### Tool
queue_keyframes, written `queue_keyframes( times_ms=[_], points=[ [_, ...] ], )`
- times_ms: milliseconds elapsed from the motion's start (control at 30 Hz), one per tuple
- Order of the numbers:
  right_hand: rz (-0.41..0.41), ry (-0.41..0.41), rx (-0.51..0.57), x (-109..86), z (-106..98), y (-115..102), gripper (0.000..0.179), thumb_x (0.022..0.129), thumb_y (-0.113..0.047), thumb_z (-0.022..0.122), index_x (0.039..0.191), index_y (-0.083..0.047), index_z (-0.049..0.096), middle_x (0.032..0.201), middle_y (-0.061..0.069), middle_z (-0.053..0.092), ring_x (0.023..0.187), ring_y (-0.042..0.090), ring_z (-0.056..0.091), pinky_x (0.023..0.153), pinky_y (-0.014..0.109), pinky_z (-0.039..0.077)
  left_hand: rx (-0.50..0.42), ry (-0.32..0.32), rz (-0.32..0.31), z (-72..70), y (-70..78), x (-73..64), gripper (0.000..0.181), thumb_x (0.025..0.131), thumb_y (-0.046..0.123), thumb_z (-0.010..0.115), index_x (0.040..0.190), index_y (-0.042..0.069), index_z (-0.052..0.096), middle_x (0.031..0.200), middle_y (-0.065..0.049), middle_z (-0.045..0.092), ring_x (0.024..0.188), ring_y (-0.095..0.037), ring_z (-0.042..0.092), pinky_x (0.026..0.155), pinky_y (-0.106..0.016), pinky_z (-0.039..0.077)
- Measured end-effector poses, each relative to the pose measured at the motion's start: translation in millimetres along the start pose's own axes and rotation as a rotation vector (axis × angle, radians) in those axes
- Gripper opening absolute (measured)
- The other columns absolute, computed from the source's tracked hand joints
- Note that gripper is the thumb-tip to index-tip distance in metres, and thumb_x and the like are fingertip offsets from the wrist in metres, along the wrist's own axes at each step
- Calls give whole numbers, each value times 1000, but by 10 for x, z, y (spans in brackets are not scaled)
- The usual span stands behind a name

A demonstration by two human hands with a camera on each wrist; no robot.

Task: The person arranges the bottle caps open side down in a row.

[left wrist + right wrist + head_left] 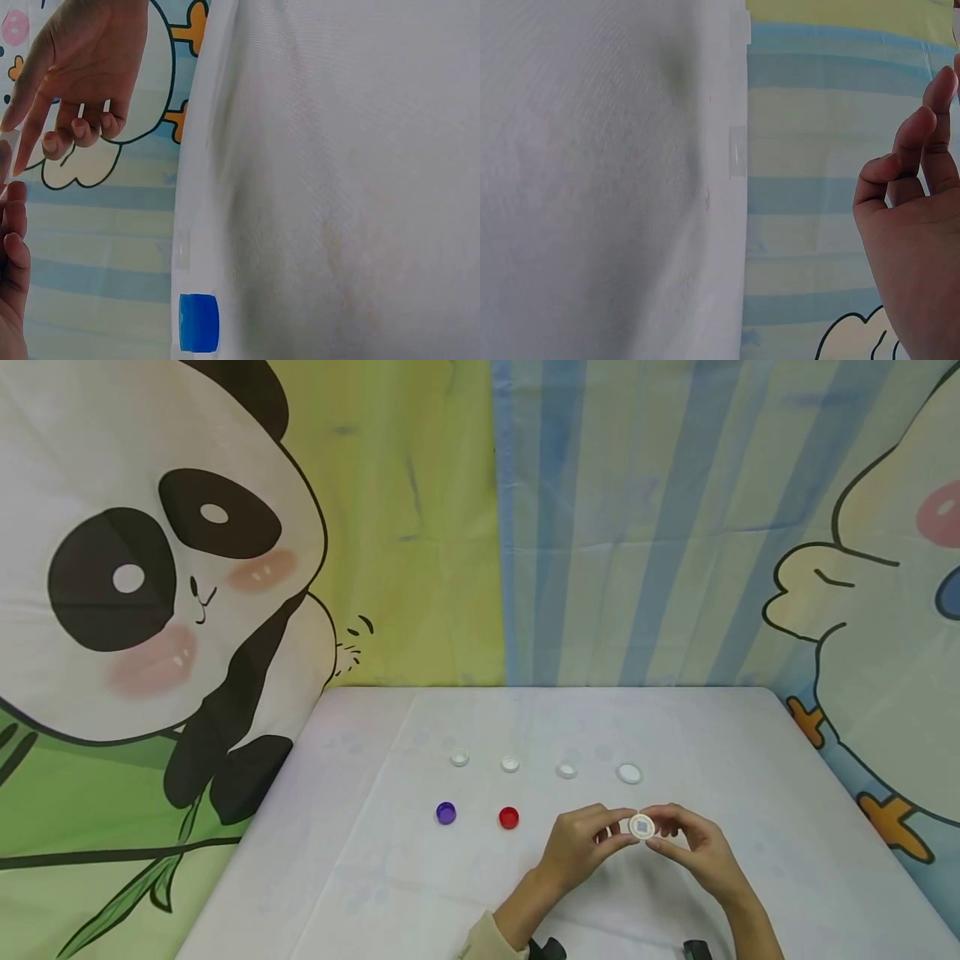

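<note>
A small round whitish piece [642,827], like a cap, with a grey-blue square pattern at its middle, is held up between both hands. My left hand [581,847] pinches its left edge with thumb and forefinger. From the other side, the thumb and forefinger of my right hand [701,847] pinch it too. In the left wrist view the piece [8,154] shows at the left border, and the right hand's other fingers bend loosely. Left of the hands on the table lie a red cap [508,817] and a purple cap [446,812], both round.
Behind the caps, several small whitish round pieces stand in a row, from the leftmost piece [459,758] to a wider ring-like one [629,773]. A white cloth covers the table [390,885]. Cartoon-printed curtains [420,527] hang around it.
</note>
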State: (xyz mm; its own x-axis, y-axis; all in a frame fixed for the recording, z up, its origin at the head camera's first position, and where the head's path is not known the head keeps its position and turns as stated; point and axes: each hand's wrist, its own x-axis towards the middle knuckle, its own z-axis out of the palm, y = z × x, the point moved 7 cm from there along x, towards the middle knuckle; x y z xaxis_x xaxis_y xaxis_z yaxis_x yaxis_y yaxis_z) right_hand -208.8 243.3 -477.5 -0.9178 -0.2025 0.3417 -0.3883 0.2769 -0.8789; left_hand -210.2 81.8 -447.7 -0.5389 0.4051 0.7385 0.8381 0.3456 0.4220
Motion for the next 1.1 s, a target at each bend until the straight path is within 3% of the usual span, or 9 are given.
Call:
queue_keyframes(
  times_ms=[267,400,500,667,800,933,1100],
  points=[
    [2,22,-130,-64,-71,-16,30,76,0,67,105,-7,60,90,1,59,77,13,44,65,28,35,13,15,-7,156,6,-28,28,76,27,69,100,14,67,64,9,56,54,6,45,54,2,32],
    [17,29,-265,-59,-99,66,30,74,-8,72,102,-14,63,82,-2,58,73,9,44,63,29,34,100,12,-55,275,-45,-109,26,77,30,67,100,16,67,62,11,54,53,9,42,52,2,31],
    [65,22,-332,-47,-117,218,30,73,-18,74,101,-21,64,80,-6,57,72,7,44,62,29,34,167,0,-125,364,-99,-162,27,77,33,66,99,17,67,62,13,54,53,10,40,50,2,29],
    [126,-12,-342,-33,-126,347,29,73,-25,73,101,-21,65,78,-6,57,70,8,45,60,25,36,192,-23,-255,507,-176,-219,28,77,34,65,100,18,68,60,14,51,51,11,33,47,0,26],
    [217,-59,-301,-20,-113,512,30,75,-31,71,102,-19,64,80,-3,57,70,10,48,58,22,41,207,-7,-316,590,-223,-259,27,78,33,65,100,16,68,58,13,51,50,11,31,46,-1,25],
    [302,-72,-282,-8,-108,663,33,76,-33,70,104,-17,64,81,0,57,69,11,49,58,22,43,280,15,-348,660,-264,-280,27,78,31,67,100,15,68,63,11,58,50,8,40,47,-3,30],
    [315,-69,-354,-6,-107,759,34,74,-35,70,103,-19,64,76,-2,55,65,10,47,56,21,41,423,-41,-381,779,-300,-309,22,76,35,67,95,24,68,68,10,65,54,2,54,43,-9,33]
  ],
)
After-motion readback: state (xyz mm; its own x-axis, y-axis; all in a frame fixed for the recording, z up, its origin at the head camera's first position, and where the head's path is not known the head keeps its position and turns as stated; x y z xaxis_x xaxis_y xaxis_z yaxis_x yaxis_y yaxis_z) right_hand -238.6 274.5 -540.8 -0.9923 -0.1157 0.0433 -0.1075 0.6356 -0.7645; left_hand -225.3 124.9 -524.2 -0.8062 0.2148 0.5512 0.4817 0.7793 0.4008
